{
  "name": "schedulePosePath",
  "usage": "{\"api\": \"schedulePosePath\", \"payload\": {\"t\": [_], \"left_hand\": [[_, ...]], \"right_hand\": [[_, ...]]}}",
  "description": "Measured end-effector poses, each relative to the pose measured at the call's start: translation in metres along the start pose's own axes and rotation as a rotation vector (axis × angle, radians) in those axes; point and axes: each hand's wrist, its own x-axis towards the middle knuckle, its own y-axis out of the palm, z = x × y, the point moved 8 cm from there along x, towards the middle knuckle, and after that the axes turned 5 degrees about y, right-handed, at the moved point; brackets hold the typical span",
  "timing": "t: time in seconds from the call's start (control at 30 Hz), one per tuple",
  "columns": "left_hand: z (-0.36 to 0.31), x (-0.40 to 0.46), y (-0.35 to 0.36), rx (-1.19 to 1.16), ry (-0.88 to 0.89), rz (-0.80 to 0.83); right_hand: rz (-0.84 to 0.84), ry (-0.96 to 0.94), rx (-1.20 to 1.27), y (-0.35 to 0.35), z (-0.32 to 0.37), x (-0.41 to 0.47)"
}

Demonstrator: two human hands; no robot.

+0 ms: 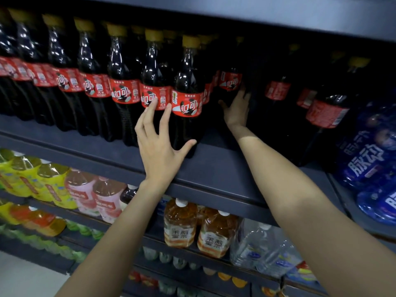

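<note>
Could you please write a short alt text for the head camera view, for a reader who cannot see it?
A person's left hand, fingers spread, touches the front cola bottles on a dark store shelf, while the right hand reaches into a gap toward a cola bottle further back. Tea bottles stand on the shelf below.
</note>
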Motion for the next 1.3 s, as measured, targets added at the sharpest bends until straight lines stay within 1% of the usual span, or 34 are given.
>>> {"api": "schedulePosePath", "payload": {"t": [0.13, 0.2, 0.23, 0.27, 0.3, 0.37, 0.4, 0.43, 0.47, 0.53, 0.6, 0.73, 0.8, 0.87, 0.97, 1.03, 1.1, 1.17, 1.23, 1.3], "left_hand": [[-0.007, 0.005, -0.007, 0.001, -0.020, 0.000], [-0.015, 0.007, -0.013, -0.007, 0.021, -0.026], [-0.018, 0.009, -0.014, -0.007, 0.053, -0.028], [-0.021, 0.010, -0.014, -0.002, 0.086, -0.021], [-0.022, 0.011, -0.012, 0.008, 0.116, -0.009], [-0.022, 0.013, -0.008, 0.032, 0.157, 0.016], [-0.021, 0.013, -0.007, 0.039, 0.165, 0.026], [-0.020, 0.014, -0.006, 0.039, 0.167, 0.033], [-0.019, 0.014, -0.005, 0.034, 0.167, 0.037], [-0.019, 0.014, -0.005, 0.015, 0.167, 0.042], [-0.021, 0.014, -0.004, -0.003, 0.159, 0.054], [-0.019, 0.016, -0.005, -0.028, 0.149, 0.078], [-0.019, 0.018, -0.006, -0.032, 0.160, 0.089], [-0.019, 0.017, -0.007, -0.037, 0.168, 0.102], [-0.018, 0.019, -0.009, -0.044, 0.163, 0.112], [-0.018, 0.019, -0.010, -0.046, 0.164, 0.124], [-0.018, 0.019, -0.009, -0.041, 0.160, 0.138], [-0.018, 0.019, -0.009, -0.041, 0.154, 0.151], [-0.018, 0.019, -0.009, -0.043, 0.150, 0.163], [-0.017, 0.019, -0.009, -0.034, 0.150, 0.167]], "right_hand": [[0.110, 0.007, 0.001, 0.000, 0.003, -0.007], [0.146, -0.042, -0.044, -0.005, 0.005, -0.018], [0.124, -0.085, -0.099, -0.012, 0.005, -0.025], [0.068, -0.131, -0.148, -0.023, 0.003, -0.031], [-0.023, -0.172, -0.170, -0.038, 0.001, -0.037], [-0.253, -0.217, -0.168, -0.071, -0.006, -0.046], [-0.351, -0.205, -0.179, -0.085, -0.011, -0.048], [-0.408, -0.160, -0.202, -0.094, -0.018, -0.046], [-0.417, -0.094, -0.227, -0.097, -0.025, -0.041], [-0.356, 0.023, -0.226, -0.092, -0.037, -0.026], [-0.291, 0.098, -0.160, -0.082, -0.044, -0.012], [-0.293, 0.216, -0.105, -0.077, -0.049, 0.005], [-0.276, 0.193, -0.079, -0.080, -0.047, 0.005], [-0.205, 0.108, 0.031, -0.079, -0.044, -0.005], [-0.019, -0.061, 0.329, -0.068, -0.032, -0.034], [0.144, -0.078, 0.453, -0.057, -0.026, -0.050], [0.302, -0.086, 0.457, -0.047, -0.014, -0.060], [0.405, -0.128, 0.390, -0.040, -0.002, -0.064], [0.448, -0.131, 0.362, -0.037, 0.004, -0.066], [0.431, -0.110, 0.374, -0.040, 0.007, -0.071]]}}
